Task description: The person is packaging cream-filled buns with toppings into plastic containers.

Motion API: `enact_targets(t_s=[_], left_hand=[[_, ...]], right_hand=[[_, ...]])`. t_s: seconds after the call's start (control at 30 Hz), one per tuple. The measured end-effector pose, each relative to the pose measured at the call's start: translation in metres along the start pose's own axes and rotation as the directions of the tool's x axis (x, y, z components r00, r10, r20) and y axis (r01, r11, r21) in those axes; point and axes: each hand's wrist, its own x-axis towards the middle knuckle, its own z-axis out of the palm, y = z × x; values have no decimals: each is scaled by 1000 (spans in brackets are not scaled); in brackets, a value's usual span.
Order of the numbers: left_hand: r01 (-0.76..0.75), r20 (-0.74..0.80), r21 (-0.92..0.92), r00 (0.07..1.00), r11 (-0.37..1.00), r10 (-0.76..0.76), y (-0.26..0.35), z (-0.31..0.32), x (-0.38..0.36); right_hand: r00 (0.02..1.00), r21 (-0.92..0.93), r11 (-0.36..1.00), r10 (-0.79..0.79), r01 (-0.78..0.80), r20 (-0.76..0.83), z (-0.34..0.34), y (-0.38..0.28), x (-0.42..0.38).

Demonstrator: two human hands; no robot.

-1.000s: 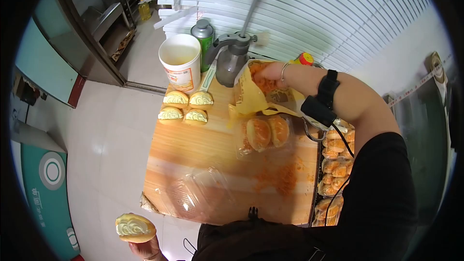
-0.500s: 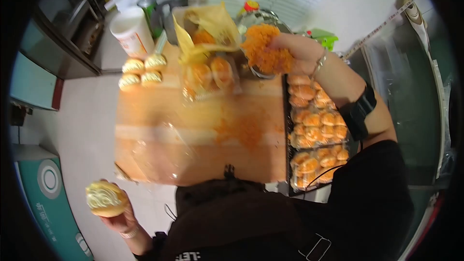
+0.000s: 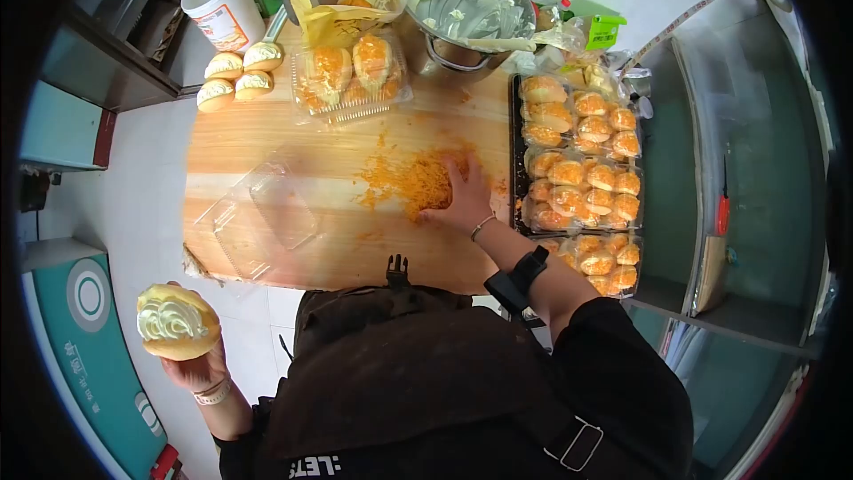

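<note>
A round bun (image 3: 179,322) topped with piped pale cream rests in my left hand (image 3: 197,368), held out beyond the table's lower left corner. My right hand (image 3: 466,198) is down on a pile of orange floss (image 3: 410,180) on the wooden table (image 3: 355,249). Its thumb and fingers are spread around the near side of the pile, and the palm hides some shreds. Left of the pile lies an open, clear plastic clamshell box (image 3: 258,218). Farther back, another clear box (image 3: 351,111) contains several floss-topped buns.
Several cream-topped buns (image 3: 253,84) sit at the back left beside a white tub (image 3: 222,9). A yellow paper bag (image 3: 333,22) and a metal bowl (image 3: 475,13) smeared with cream stand at the back. Boxed buns (image 3: 569,200) fill a dark tray on the right.
My right hand has come down from near the bowl with a clump of floss, and the pile on the table is larger. My left hand still holds the bun.
</note>
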Motion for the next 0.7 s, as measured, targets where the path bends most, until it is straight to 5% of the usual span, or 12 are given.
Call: enact_targets(t_s=[0.07, 0.2, 0.27, 0.37, 0.43, 0.5, 0.57, 0.67, 0.7], left_hand=[[7, -57, 0, 998, 1000, -7, -8, -14, -8], [213, 82, 10, 974, 977, -213, -45, -7, 12], [297, 24, 26, 954, 955, -298, -80, -3, 31], [518, 53, -199, 854, 832, -518, -136, 3, 60], [634, -12, -255, 753, 730, -658, -170, 10, 75], [707, -19, -231, 684, 668, -730, -197, 25, 87], [775, 29, -130, 626, 618, -779, -228, 32, 95], [844, 71, -51, 536, 533, -841, -274, 28, 98], [852, 93, -25, 523, 524, -847, -284, 31, 97]], right_hand=[[992, -55, 996, 71, -77, -105, 3, -10, -6], [967, 7, 999, -47, 51, -251, 28, -23, 9], [941, -30, 986, -166, 165, -295, 60, -10, 19], [853, 86, 940, -257, 329, -455, 65, 10, 19], [862, 381, 878, -65, 288, -503, 51, 8, 14], [895, 732, 644, 166, 220, -415, 37, 11, 4], [927, 980, 155, 333, 127, -173, 30, 12, -1], [913, 1000, -25, 408, -16, 24, 23, 10, -7], [928, 999, 26, 370, 36, -43, 21, 4, -9]])
